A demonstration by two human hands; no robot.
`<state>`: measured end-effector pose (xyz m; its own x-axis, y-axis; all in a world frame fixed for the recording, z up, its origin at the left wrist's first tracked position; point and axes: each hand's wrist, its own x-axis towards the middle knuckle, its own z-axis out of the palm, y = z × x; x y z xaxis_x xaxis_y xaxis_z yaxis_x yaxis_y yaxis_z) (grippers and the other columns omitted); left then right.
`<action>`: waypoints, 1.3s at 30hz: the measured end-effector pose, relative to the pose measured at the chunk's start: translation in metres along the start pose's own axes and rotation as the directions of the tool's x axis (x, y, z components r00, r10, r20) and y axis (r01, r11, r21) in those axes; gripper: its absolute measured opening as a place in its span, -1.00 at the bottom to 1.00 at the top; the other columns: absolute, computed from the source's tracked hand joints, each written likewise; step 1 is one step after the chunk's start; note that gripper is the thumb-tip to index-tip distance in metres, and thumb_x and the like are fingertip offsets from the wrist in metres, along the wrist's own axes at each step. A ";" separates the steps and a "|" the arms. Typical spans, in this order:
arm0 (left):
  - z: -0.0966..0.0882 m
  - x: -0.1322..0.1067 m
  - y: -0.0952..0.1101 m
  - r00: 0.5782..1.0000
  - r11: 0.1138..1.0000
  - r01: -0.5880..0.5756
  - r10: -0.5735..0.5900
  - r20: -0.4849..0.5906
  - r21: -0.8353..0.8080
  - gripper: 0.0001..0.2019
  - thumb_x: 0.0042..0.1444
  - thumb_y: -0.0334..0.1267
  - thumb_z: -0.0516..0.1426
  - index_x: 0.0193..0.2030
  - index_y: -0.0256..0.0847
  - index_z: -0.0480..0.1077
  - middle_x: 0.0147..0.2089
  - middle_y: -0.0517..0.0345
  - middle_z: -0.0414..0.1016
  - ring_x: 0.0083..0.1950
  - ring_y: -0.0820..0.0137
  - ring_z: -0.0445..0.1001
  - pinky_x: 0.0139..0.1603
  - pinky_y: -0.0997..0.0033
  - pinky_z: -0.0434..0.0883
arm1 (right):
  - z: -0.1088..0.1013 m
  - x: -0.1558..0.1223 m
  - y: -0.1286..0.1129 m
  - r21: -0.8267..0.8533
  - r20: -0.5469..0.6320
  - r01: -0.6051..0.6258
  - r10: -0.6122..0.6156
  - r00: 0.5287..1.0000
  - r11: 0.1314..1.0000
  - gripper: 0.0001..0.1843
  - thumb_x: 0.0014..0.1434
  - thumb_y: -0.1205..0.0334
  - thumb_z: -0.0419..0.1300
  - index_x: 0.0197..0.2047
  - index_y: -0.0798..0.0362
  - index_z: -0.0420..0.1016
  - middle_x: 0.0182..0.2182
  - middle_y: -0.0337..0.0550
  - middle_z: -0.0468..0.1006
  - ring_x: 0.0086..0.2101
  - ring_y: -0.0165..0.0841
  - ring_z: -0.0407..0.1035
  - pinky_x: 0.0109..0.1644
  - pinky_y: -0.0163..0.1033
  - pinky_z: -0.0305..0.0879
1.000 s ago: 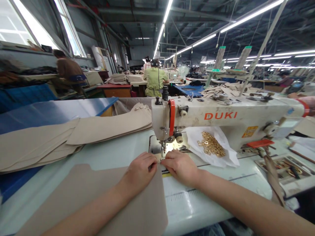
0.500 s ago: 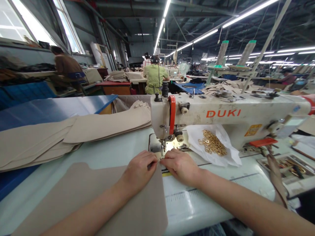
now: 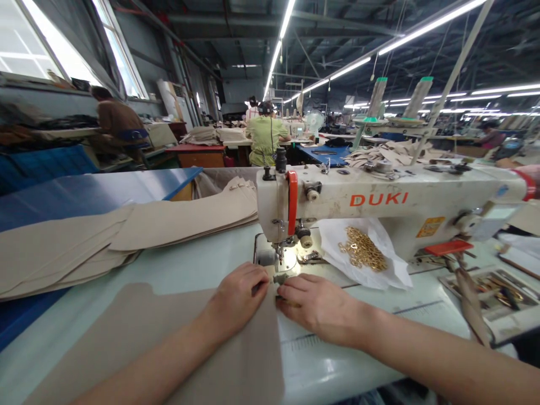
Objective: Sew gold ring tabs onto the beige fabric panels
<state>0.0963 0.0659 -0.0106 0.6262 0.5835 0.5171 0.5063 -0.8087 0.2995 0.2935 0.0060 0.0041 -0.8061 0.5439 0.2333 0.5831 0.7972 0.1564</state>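
Beige panel lies flat toward the bench's near edge, far right corner at the sewing machine. Left hand, fingers curled, rests there; right hand's fingers bend alongside. Grip of either: cannot tell.

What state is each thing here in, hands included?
Beige sheet: lying flat
Left hand: curled, on that sheet
Right hand: half-curled, by the sheet's edge
Sewing machine: lit beneath its head
Gold pieces: heaped
White paper: spread beneath them
Stacked sheets: fanned, overlapping
Tray: open, holding things
Ceiling lights: on
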 end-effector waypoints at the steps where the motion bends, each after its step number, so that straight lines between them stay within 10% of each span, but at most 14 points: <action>1: 0.000 0.000 0.000 1.000 1.000 0.001 -0.001 -0.001 0.001 -0.83 0.03 -0.53 0.06 -0.47 -0.21 0.37 -0.44 0.18 0.47 -0.34 0.38 0.43 -0.29 0.43 0.38 | 0.001 0.002 -0.001 0.001 -0.018 -0.009 0.009 1.000 1.000 -0.86 0.29 0.31 0.06 -0.13 0.13 0.41 -0.16 -0.13 0.45 -0.15 -0.28 0.26 -0.06 -0.20 0.23; 39: 0.006 -0.003 -0.005 0.993 0.996 -0.090 0.090 -0.081 0.007 -0.81 0.18 -0.39 0.01 -0.43 -0.21 0.37 -0.43 0.16 0.47 -0.35 0.39 0.41 -0.31 0.43 0.39 | 0.022 0.017 -0.010 0.129 -0.130 -0.026 0.043 0.991 0.991 -0.83 0.26 0.29 0.09 -0.36 0.11 0.40 -0.36 -0.20 0.47 -0.33 -0.34 0.29 -0.23 -0.24 0.21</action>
<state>0.0948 0.0686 -0.0183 0.6190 0.5006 0.6052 0.4525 -0.8571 0.2462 0.2712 0.0132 -0.0147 -0.7605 0.5389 0.3622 0.5859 0.8100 0.0249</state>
